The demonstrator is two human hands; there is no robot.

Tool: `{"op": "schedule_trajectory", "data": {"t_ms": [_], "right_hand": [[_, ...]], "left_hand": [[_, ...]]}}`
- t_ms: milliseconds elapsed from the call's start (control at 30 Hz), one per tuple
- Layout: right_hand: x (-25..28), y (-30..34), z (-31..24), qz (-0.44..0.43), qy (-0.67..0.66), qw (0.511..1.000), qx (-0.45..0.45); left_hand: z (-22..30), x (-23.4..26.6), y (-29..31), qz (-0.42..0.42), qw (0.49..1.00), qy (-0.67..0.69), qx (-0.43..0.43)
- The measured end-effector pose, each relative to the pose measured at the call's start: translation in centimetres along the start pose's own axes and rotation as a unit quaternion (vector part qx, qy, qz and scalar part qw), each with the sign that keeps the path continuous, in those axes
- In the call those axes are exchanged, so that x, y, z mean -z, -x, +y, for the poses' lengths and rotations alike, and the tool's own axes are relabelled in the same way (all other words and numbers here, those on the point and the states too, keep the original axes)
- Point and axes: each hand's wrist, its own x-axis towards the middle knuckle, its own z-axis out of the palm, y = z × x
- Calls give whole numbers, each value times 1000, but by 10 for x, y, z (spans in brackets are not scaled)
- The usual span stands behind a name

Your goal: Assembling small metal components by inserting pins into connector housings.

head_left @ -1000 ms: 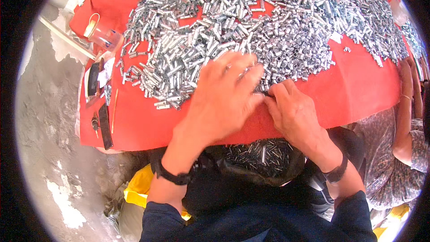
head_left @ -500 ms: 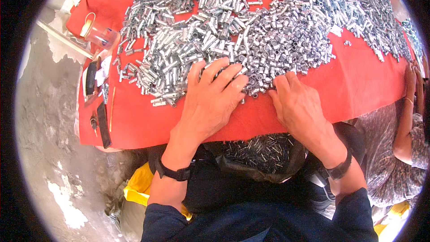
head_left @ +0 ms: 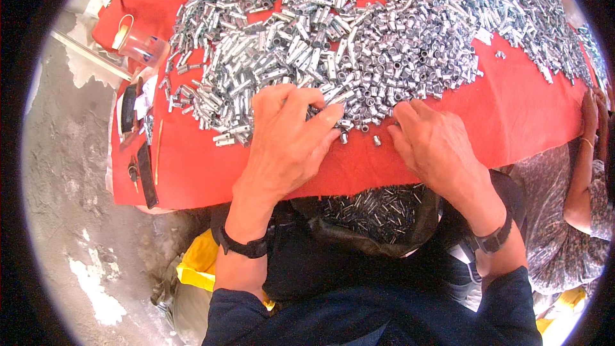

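A broad heap of shiny metal tubes [head_left: 250, 57] lies on a red cloth [head_left: 512, 106]; many short metal sleeves [head_left: 410, 51] are massed at its middle and right. At the heap's near edge, my left hand [head_left: 288, 134] rests palm down over the tubes. Its fingers are bent but apart, and some tips are hidden. Opposite it, my right hand [head_left: 439, 138] touches the edge of the short sleeves with fingers curled and pressed together; anything inside them is hidden. Two loose sleeves [head_left: 377, 140] sit on the cloth between my hands.
Below the cloth's front edge, a dark bag [head_left: 410, 243] holds many thin dark pieces. At the left are a clear plastic jar [head_left: 144, 50], a black strip [head_left: 147, 176] and a thin wooden stick [head_left: 159, 150]. Another person's arm [head_left: 580, 186] is at the far right.
My left hand has drawn back slightly toward me, its fingers bending more. My right hand has shifted slightly right and nearer. A loose sleeve now shows on the cloth between them.
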Motion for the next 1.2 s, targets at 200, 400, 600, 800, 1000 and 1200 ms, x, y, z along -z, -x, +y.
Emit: {"op": "schedule_trajectory", "data": {"t_ms": [200, 400, 600, 800, 1000, 1200], "right_hand": [[-8, 2, -6, -4, -38, 999, -16], [-7, 4, -9, 5, -1, 1000, 8], [-10, 6, -2, 87, -121, 988, -31], [3, 2, -16, 79, -355, 929, -70], [5, 5, -25, 38, -509, 854, -102], [9, 5, -27, -5, -507, 855, -110]], "left_hand": [[-3, -13, -11, 17, 999, 19, -46], [-1, -11, -8, 125, 990, 54, -44], [21, -4, 8, 52, 965, 213, 145], [26, -9, 8, 28, 976, 210, 45], [27, -13, 6, 32, 978, 206, 5], [26, -12, 4, 40, 984, 174, -19]]}}
